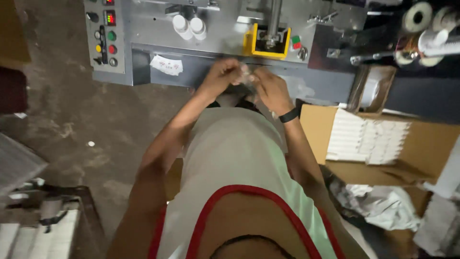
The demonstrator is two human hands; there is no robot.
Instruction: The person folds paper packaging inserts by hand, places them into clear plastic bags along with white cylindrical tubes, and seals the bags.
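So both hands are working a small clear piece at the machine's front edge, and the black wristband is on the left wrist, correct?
Not quite: in the head view the black wristband sits on the right wrist. The left hand and right hand do meet on a small clear piece at the grey metal machine.

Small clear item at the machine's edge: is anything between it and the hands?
Nothing visible: the left hand and right hand both pinch the small clear item directly, though it is blurred.
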